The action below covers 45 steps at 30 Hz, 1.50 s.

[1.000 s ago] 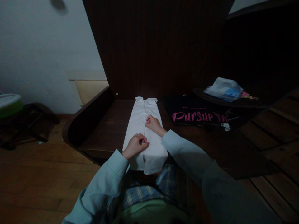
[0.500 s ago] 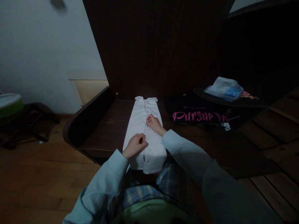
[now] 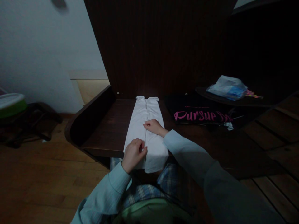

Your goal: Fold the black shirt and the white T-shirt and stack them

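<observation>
A white garment [image 3: 156, 152], folded into a long narrow panel, lies lengthwise on the dark wooden surface, its near end hanging over the front edge. Two edges meet in a line down its middle. My right hand [image 3: 154, 127] pinches the cloth at this line, about halfway along. Closer to me, my left hand [image 3: 134, 154] rests on the left half, thumb and curled fingers closed at the same line. The exact bit of cloth between the left fingers is hidden. Both hands touch the garment.
A dark wooden bench [image 3: 102, 137] has a raised curved side [image 3: 74, 127] on the left and a tall back panel. To the right lie a folded black cloth with pink lettering [image 3: 201, 116] and a plastic bag [image 3: 227, 88] on a shelf. A green-and-white tub [image 3: 12, 105] stands far left.
Both hands have moved a little toward me along the middle line of the garment. The garment lies as before; the view has shifted slightly.
</observation>
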Available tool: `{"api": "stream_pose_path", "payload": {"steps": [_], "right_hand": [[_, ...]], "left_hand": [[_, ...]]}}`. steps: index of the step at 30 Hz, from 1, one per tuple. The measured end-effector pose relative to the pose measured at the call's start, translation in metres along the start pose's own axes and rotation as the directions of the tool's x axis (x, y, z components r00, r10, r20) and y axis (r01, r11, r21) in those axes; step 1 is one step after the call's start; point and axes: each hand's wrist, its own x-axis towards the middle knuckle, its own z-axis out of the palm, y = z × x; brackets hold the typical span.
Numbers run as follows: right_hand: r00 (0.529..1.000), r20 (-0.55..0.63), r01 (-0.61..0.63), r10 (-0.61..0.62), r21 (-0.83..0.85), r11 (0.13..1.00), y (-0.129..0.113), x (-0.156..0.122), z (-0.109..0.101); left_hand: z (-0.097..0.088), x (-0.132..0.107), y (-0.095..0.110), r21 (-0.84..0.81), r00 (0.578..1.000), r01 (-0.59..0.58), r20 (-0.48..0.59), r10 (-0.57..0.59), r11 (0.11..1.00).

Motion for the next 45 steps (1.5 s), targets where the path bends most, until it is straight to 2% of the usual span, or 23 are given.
{"api": "stream_pose_path", "payload": {"steps": [4, 8, 11, 17, 22, 34, 39, 45], "right_hand": [[0.997, 0.071, 0.03, -0.029, -0.011, 0.999, -0.001, -0.001, -0.005], [0.992, 0.089, 0.089, -0.093, 0.049, 0.995, -0.001, -0.007, -0.011], [0.988, 0.123, 0.079, -0.097, 0.144, 0.986, 0.002, -0.012, -0.014], [0.983, 0.164, 0.033, -0.089, 0.316, 0.948, 0.008, -0.013, -0.01], [0.987, 0.134, 0.036, -0.087, 0.344, 0.938, 0.008, -0.012, -0.007], [0.985, 0.073, 0.141, -0.158, 0.192, 0.971, 0.007, -0.011, -0.006], [0.991, 0.09, 0.077, -0.097, 0.201, 0.976, 0.006, -0.012, -0.006], [0.994, 0.102, -0.003, -0.033, 0.336, 0.942, 0.005, -0.012, -0.008]], "left_hand": [[0.0, -0.005, 0.006, 0.171, 0.999, 0.037, 0.021, -0.041, 0.985], [0.002, 0.0, 0.01, 0.229, 0.996, 0.081, 0.024, -0.088, 0.97], [0.002, 0.002, 0.008, 0.149, 0.992, 0.12, 0.01, -0.123, 0.981], [-0.004, 0.001, -0.002, -0.239, 0.976, 0.219, 0.065, -0.209, 0.946], [-0.002, 0.0, -0.004, -0.365, 0.973, 0.229, 0.059, -0.223, 0.903], [0.0, -0.001, -0.007, -0.416, 0.971, 0.23, 0.039, -0.235, 0.88], [-0.001, -0.001, -0.006, -0.401, 0.973, 0.225, 0.038, -0.229, 0.888], [-0.009, 0.0, 0.004, -0.34, 0.978, 0.193, -0.011, -0.209, 0.921]]}}
